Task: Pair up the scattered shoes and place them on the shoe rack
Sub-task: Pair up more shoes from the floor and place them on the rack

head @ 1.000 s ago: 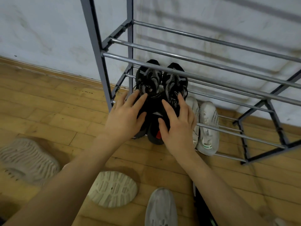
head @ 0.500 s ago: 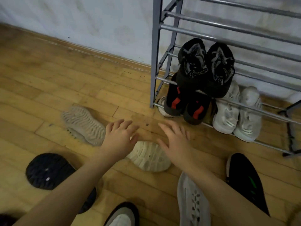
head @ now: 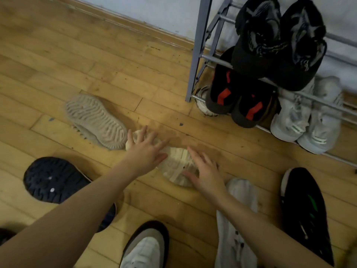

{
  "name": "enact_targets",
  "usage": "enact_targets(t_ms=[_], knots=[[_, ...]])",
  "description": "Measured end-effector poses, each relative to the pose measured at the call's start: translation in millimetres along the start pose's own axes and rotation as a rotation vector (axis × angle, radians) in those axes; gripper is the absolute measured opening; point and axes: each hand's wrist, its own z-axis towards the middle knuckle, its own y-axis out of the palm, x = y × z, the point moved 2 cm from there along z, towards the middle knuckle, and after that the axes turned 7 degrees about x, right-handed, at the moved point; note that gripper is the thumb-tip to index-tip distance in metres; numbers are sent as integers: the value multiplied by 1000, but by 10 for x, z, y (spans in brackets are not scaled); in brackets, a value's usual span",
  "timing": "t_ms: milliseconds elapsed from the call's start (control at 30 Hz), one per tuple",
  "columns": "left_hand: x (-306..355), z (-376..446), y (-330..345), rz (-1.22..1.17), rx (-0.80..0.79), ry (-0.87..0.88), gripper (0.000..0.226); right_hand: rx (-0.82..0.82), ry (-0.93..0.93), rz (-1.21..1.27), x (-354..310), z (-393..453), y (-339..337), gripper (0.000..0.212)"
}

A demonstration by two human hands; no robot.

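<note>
- Lying sole-up on the wooden plank floor [head: 58, 78], half hidden under both hands: cream ridged-sole shoe [head: 176, 163].
- Spreading fingers over it, gripping nothing: left hand [head: 146, 151], right hand [head: 205, 171].
- Blurring at the frame's top edge: grey metal shoe rack [head: 199, 45].

Worn wooden floor [head: 58, 60] meets a pale wall [head: 154, 10] — scuffed baseboard [head: 123, 22] between.

Wooden floor [head: 58, 60]: scattered shoes, two soles-up [head: 96, 120] [head: 177, 167]; rack [head: 195, 55] holds pairs.

Cream shoe [head: 176, 163] partly hidden — black pair [head: 278, 41] edge-cropped.
</note>
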Motion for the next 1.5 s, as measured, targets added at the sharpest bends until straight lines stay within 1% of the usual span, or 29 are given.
enact_targets(t_ms=[67, 167, 233, 300, 400, 500, 700, 767, 833, 900, 967, 1033, 1100, 1200, 1267, 1367, 1433, 1467, 1500], knots=[[-12, -47, -73, -13, 41, 13, 51, 33, -29, 18, -48, -12, -10, 69], [-32, -182, -166, -43, 192, -15, 49, 89, -111, -16, -94, -16, -56, 66], [-27, -300, -179, -45, 261, -71, 49, 134, -144, 0, -128, -18, -119, 53], [-12, -401, -164, -58, 284, -121, 46, 173, -140, 2, -184, -19, -165, 42], [-34, -531, -143, -115, 287, -150, 45, 244, -179, -97, -289, -68, -156, 34], [-75, -647, -145, -156, 306, -134, 47, 272, -197, -161, -361, -138, -110, 34], [-28, -711, -225, -145, 503, -71, 36, 240, -144, -138, -407, -208, -131, 35], [24, -649, -286, -125, 564, -66, 33, 314, -170, -116, -411, -192, -225, 31], [80, -537, -378, -135, 605, -97, 34, 408, -189, -90, -406, -111, -363, 30], [142, -390, -459, -132, 598, -131, 41, 461, -210, -94, -401, 8, -508, 32], [209, -244, -504, -111, 561, -141, 49, 519, -296, -145, -369, 130, -641, 31], [262, -114, -510, -80, 535, -127, 48, 558, -362, -196, -296, 234, -744, 28], [296, -14, -458, -90, 485, -89, 45, 538, -369, -237, -172, 292, -766, 26], [303, 21, -303, -160, 390, -41, 43, 450, -310, -259, 24, 265, -695, 29], [290, -8, -234, -179, 377, -28, 45, 406, -273, -243, 72, 219, -665, 31], [306, -91, -207, -172, 364, -12, 50, 446, -213, -198, 40, 129, -656, 40], [370, -164, -186, -174, 353, 7, 49, 506, -120, -206, 63, 34, -646, 43], [416, -210, -163, -163, 342, 30, 48, 500, -62, -226, 103, -20, -623, 42], [468, -253, -136, -141, 331, 54, 48, 456, 4, -244, 154, -71, -588, 43]])
